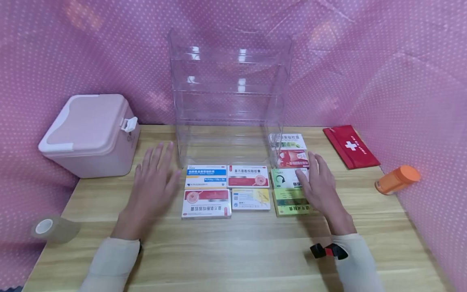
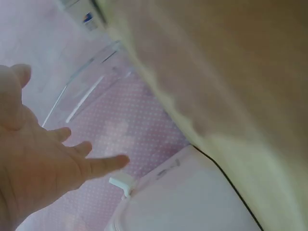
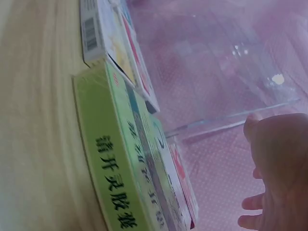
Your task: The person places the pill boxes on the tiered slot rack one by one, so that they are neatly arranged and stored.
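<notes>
My left hand (image 1: 151, 184), fingers spread and holding nothing, hovers over the table between a pink lidded box and the medicine boxes. Fingers of my right hand (image 1: 321, 184) are extended above the right column of boxes, with a green medicine box (image 1: 292, 202) and a white-green box (image 1: 284, 178) nearest. Behind these lie a red box (image 1: 290, 159) and a white box (image 1: 292, 141). Left of them sit a blue-white box (image 1: 206, 177), two red-white boxes (image 1: 248, 176) and a yellow-white box (image 1: 251, 199). A clear tiered rack (image 1: 230, 87) stands behind.
The pink lidded box (image 1: 91, 125) with a white latch occupies the back left. A roll of tape (image 1: 56, 229) is at the left edge. To the right are a red first aid pouch (image 1: 352, 146) and an orange bottle (image 1: 395, 179). Pink dotted cloth (image 1: 365, 73) surrounds the table.
</notes>
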Demonstrator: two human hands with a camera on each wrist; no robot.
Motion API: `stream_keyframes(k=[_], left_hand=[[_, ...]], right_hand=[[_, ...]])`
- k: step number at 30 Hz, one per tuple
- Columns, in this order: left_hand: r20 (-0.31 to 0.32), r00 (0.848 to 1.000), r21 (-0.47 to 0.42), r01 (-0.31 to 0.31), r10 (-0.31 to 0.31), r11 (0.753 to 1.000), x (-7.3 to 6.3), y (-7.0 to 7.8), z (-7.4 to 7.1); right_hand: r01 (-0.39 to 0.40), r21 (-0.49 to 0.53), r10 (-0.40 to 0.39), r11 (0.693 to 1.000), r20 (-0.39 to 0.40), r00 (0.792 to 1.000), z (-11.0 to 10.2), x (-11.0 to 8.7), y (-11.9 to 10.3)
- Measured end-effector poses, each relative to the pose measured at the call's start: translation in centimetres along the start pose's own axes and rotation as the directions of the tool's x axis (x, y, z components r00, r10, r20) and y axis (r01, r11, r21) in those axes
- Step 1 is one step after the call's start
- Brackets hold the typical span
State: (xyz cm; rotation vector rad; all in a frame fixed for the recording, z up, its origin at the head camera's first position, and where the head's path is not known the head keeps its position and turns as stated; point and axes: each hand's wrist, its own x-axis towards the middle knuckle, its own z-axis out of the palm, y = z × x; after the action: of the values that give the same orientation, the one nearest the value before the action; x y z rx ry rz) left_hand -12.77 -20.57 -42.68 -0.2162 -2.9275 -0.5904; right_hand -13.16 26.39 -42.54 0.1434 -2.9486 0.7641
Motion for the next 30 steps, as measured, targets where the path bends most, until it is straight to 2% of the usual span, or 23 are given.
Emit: stream_keyframes(k=[3,6,9,12,16,18,23,26,30], left_hand=[[-0.019,1.0,-0.113,0.009,-0.011,0.994,1.5,0.2,-0.8],[-0.058,0.998,-0.199,0.024,-0.036,0.98,3.5,0.2,-1.5],[-0.103,0.993,-0.241,0.036,-0.062,0.97,5.2,0.2,-1.8],[-0.124,0.989,-0.263,0.047,-0.082,0.964,6.1,0.0,-1.6],[-0.114,0.985,-0.308,0.089,-0.129,0.947,6.6,0.1,-1.1],[-0.102,0.983,-0.322,0.114,-0.154,0.94,6.6,0.2,-0.8],[-0.093,0.978,-0.348,0.146,-0.189,0.926,6.6,0.7,-0.2],[-0.111,0.978,-0.365,0.128,-0.179,0.922,6.7,0.8,0.2],[-0.143,0.981,-0.366,0.072,-0.132,0.928,7.0,1.2,0.6]], right_hand=[[0.004,0.061,-0.005,0.998,0.015,1.0,-0.2,1.2,0.5],[-0.026,0.16,0.017,0.987,0.058,0.998,-0.1,2.8,1.3],[-0.087,0.271,0.063,0.959,0.096,0.993,0.1,4.6,2.1],[-0.154,0.339,0.114,0.928,0.135,0.984,0.4,6.8,2.8],[-0.235,0.39,0.159,0.89,0.216,0.963,0.8,9.9,4.0],[-0.284,0.409,0.184,0.868,0.266,0.946,1.2,11.2,4.6],[-0.355,0.431,0.215,0.829,0.341,0.915,1.8,13.4,5.2],[-0.368,0.402,0.231,0.838,0.349,0.908,1.7,14.3,5.6],[-0.37,0.358,0.25,0.857,0.339,0.907,1.5,14.9,6.2]])
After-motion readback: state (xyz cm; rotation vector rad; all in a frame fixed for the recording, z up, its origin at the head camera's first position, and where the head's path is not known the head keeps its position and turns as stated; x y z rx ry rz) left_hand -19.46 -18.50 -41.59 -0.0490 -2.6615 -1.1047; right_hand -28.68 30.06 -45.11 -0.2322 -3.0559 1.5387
